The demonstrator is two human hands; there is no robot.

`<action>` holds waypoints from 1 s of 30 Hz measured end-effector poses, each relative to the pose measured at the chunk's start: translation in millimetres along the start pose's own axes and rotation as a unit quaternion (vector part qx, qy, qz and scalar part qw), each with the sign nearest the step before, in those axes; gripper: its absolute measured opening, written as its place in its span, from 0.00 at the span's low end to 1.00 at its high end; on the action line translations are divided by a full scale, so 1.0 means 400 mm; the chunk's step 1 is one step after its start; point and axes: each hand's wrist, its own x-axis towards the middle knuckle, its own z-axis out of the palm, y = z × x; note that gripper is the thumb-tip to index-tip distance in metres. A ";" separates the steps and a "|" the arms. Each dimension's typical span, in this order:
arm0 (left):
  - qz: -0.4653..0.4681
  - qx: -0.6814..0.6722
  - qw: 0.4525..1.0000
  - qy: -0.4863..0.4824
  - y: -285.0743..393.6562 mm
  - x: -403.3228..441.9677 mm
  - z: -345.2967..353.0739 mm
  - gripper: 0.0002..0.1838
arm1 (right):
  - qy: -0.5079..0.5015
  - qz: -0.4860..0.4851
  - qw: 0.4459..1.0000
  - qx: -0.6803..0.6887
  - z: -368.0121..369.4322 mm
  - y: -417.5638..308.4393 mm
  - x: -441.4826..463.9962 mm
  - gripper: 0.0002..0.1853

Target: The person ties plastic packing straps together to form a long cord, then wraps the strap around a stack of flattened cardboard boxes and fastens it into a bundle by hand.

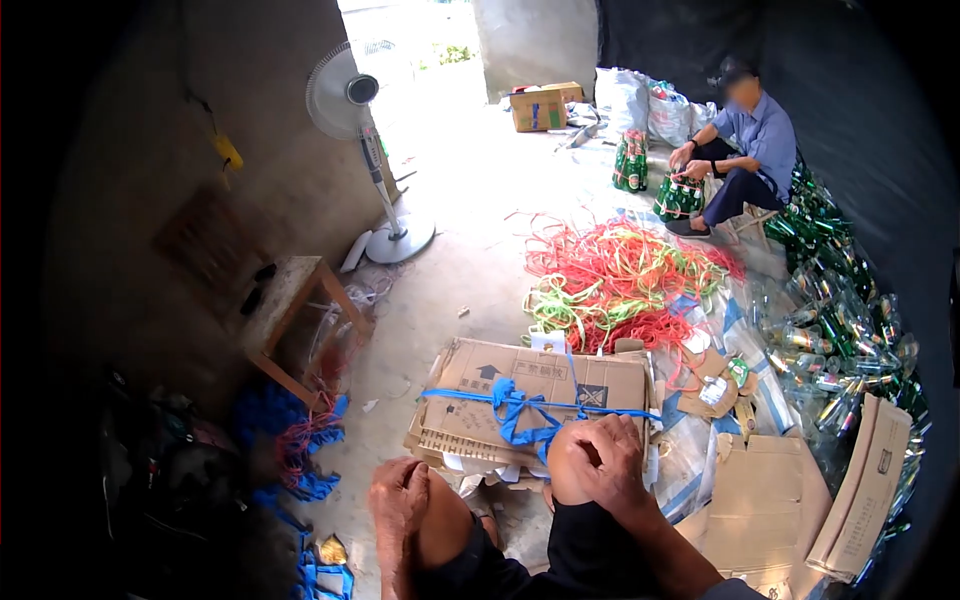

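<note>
My left hand [398, 492] rests on my left knee, fingers curled in, with nothing visible in it. On my right knee lies my right hand [612, 466], loosely closed, a small gap showing between thumb and fingers and nothing seen in it. Just beyond my knees is a bundle of flattened cardboard boxes [470, 400], bound with a blue strap [518, 412] that is knotted near the middle. The right hand is close to the bundle's near right side.
A heap of red and green straps [610, 275] lies beyond the bundle. Loose cardboard [765, 500] and piled glass bottles [830, 340] are at right. A seated person [765, 150] handles bundled green bottles [680, 195]. A standing fan [400, 238] and wooden stool [290, 285] stand left.
</note>
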 end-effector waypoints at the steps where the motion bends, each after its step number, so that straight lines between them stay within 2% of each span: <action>1: -0.006 0.000 1.000 -0.003 0.000 0.000 0.000 0.10 | 0.001 -0.001 1.000 0.000 0.000 0.000 0.001 0.09; 9: -0.023 0.004 1.000 -0.012 0.009 -0.002 -0.001 0.11 | 0.004 -0.006 1.000 -0.004 0.000 0.010 -0.006 0.08; 12: 0.000 0.014 1.000 -0.018 0.000 0.001 0.002 0.12 | 0.004 -0.008 1.000 -0.004 -0.002 0.013 -0.006 0.09; 18: -0.033 0.010 0.999 -0.022 0.021 0.000 0.003 0.12 | 0.009 -0.008 1.000 0.001 -0.014 0.014 -0.006 0.09; 30: -0.008 0.023 1.000 -0.017 0.013 0.000 0.012 0.11 | 0.004 -0.008 1.000 0.006 -0.019 0.020 -0.010 0.10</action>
